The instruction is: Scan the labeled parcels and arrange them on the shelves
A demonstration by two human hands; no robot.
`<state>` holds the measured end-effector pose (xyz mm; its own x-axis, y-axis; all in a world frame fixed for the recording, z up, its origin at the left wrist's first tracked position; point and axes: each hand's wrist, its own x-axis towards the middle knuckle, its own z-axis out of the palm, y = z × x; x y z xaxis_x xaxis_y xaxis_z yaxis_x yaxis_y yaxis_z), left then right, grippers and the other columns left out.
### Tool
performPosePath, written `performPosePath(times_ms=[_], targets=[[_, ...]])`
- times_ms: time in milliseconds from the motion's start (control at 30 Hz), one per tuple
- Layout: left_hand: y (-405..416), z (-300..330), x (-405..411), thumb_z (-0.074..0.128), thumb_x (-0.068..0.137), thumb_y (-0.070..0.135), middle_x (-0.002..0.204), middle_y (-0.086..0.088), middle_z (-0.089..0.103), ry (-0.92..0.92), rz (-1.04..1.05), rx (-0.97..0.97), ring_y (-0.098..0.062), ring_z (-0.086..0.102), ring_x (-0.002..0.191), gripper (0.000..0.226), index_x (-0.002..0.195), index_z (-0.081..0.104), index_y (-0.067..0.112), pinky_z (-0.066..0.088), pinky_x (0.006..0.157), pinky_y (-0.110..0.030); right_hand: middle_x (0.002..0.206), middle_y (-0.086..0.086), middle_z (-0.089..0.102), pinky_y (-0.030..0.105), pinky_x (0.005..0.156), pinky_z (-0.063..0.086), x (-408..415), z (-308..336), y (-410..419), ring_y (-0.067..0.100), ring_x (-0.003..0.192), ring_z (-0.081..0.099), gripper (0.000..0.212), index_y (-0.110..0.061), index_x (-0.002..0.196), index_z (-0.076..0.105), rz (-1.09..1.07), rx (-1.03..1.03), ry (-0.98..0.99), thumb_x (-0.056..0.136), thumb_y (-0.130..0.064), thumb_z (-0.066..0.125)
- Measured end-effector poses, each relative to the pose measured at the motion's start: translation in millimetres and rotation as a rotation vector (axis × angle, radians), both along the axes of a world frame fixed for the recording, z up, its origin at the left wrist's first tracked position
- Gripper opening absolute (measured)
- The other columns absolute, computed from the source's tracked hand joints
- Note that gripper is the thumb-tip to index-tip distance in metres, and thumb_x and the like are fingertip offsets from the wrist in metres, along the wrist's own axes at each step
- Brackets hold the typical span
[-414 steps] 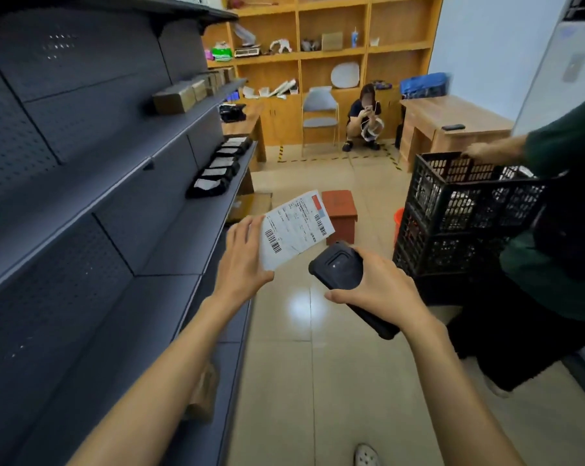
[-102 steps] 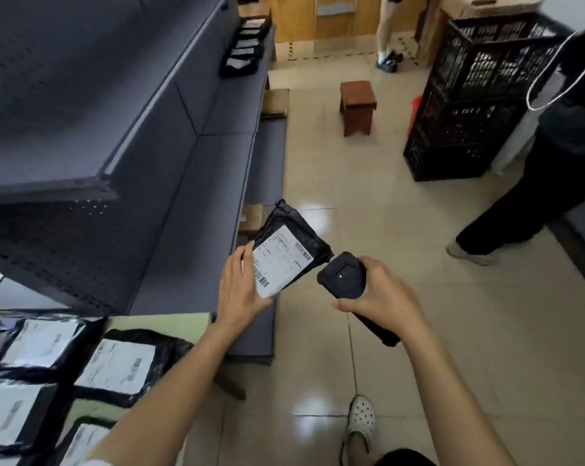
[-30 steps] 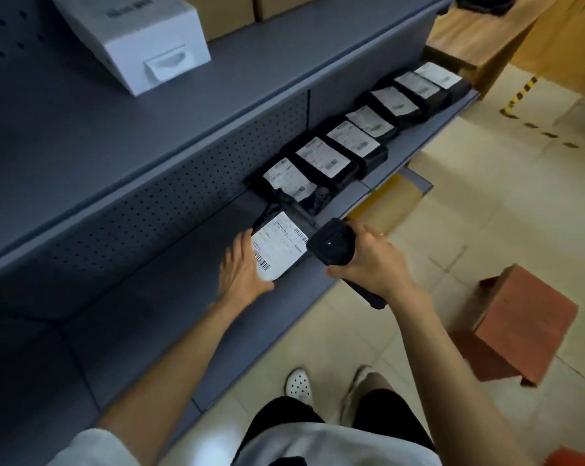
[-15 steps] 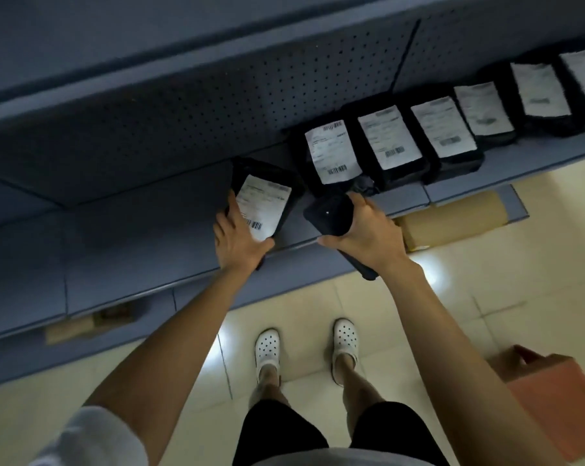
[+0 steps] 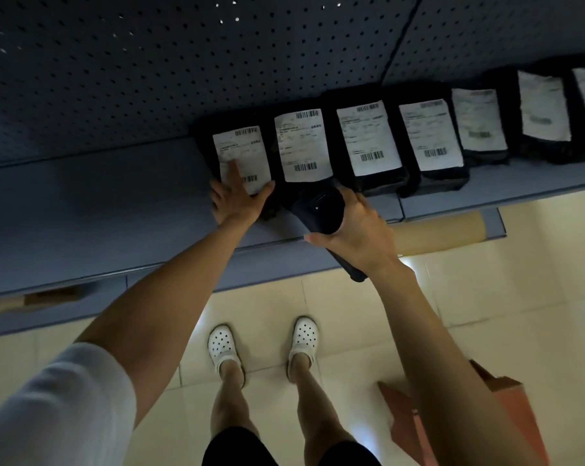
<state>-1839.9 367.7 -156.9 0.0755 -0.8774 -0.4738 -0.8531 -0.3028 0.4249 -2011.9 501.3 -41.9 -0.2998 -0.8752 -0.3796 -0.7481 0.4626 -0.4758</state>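
Note:
A black parcel with a white barcode label (image 5: 242, 153) lies on the grey shelf (image 5: 99, 210) at the left end of a row of several like parcels (image 5: 368, 142). My left hand (image 5: 237, 196) rests on its near end, fingers stretched flat over the label. My right hand (image 5: 354, 227) grips a black handheld scanner (image 5: 321, 210) just in front of the row, above the shelf's front edge.
A perforated back panel (image 5: 183, 62) rises behind the shelf. A brown cardboard tube (image 5: 442, 230) lies on the lower shelf to the right. A reddish stool (image 5: 506, 408) stands on the tiled floor by my right leg. My feet (image 5: 264, 341) are close to the shelf.
The parcel has gone from tilted in my left hand to lying flat against the row. My left fingers now lie straight on its label. The scanner hand stayed near.

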Motion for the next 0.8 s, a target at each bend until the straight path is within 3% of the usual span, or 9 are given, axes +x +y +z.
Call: performPosePath(times_ms=[167, 400, 567, 800], targets=[[-8.8, 4.1, 16.3, 0.04, 0.081, 0.081, 0.159, -0.022, 0.003, -0.194, -0.229, -0.035, -0.041, 0.01, 0.145, 0.096, 0.155, -0.005, 0.037, 0.014, 0.116, -0.052, 0.132, 0.005, 0.056, 0.049, 0.091, 0.053, -0.2, -2.0, 1.2, 0.034, 0.117, 0.06, 0.093, -0.02, 0.142, 0.042, 0.028, 0.01, -0.009, 0.066, -0.055, 0.085], [15.8, 29.2, 54.7, 0.036, 0.092, 0.069, 0.152, -0.022, 0.023, -0.275, -0.361, -0.143, -0.04, 0.027, 0.137, 0.083, 0.157, 0.004, 0.028, 0.025, 0.112, -0.049, 0.136, 0.006, 0.055, 0.048, 0.093, 0.052, 26.1, 10.9, 2.2, 0.033, 0.117, 0.06, 0.091, -0.021, 0.141, 0.043, 0.108, 0.039, -0.012, 0.067, -0.055, 0.084], [51.1, 62.2, 133.1, 0.053, 0.093, 0.053, 0.144, -0.015, 0.039, -0.323, -0.392, -0.241, -0.034, 0.04, 0.13, 0.073, 0.151, 0.029, 0.018, 0.033, 0.108, -0.044, 0.138, 0.007, 0.054, 0.044, 0.09, 0.053, 77.1, 34.8, -2.0, 0.032, 0.119, 0.059, 0.098, -0.02, 0.146, 0.041, 0.246, 0.042, 0.011, 0.066, -0.057, 0.085], [122.6, 107.1, 291.2, 0.065, 0.09, 0.041, 0.147, -0.008, 0.043, -0.283, -0.217, -0.302, -0.031, 0.036, 0.137, 0.069, 0.147, 0.039, 0.012, 0.034, 0.11, -0.043, 0.136, 0.004, 0.053, 0.042, 0.09, 0.052, 221.5, 74.9, -22.1, 0.03, 0.119, 0.058, 0.098, -0.024, 0.146, 0.039, 0.574, 0.012, 0.014, 0.066, -0.061, 0.083]])
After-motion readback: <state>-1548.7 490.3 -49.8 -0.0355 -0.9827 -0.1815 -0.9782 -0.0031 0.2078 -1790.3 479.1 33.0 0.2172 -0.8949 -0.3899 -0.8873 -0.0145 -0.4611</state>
